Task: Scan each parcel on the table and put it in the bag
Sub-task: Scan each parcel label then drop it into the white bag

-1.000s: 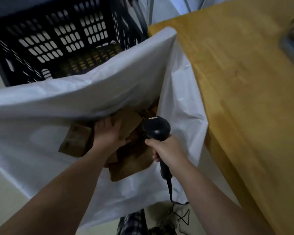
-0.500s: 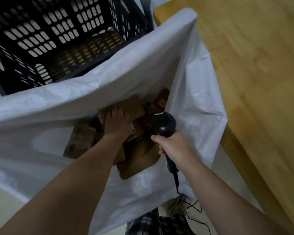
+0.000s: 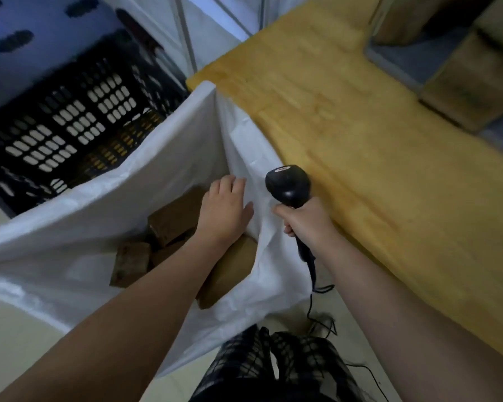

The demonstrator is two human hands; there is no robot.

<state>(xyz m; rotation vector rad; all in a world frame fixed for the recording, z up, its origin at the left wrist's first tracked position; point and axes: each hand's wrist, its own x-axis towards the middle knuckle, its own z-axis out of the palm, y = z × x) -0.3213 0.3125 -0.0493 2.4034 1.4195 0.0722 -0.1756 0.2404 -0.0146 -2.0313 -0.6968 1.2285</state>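
Parcels (image 3: pixel 173 220) of brown cardboard lie in the white bag (image 3: pixel 145 187) beside the table (image 3: pixel 360 175), partly hidden by the left forearm. The left hand (image 3: pixel 225 208) hovers over them, fingers loosely spread. The right hand (image 3: pixel 307 223) grips the barcode scanner (image 3: pixel 288 185). Blurred boxes (image 3: pixel 465 94) on the table are cut off.

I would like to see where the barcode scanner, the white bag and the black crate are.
barcode scanner (image 3: pixel 288 184): head view, on its rounded black head.
white bag (image 3: pixel 145 195): head view, on its far inner wall.
black crate (image 3: pixel 70 123): head view, on its perforated side wall.
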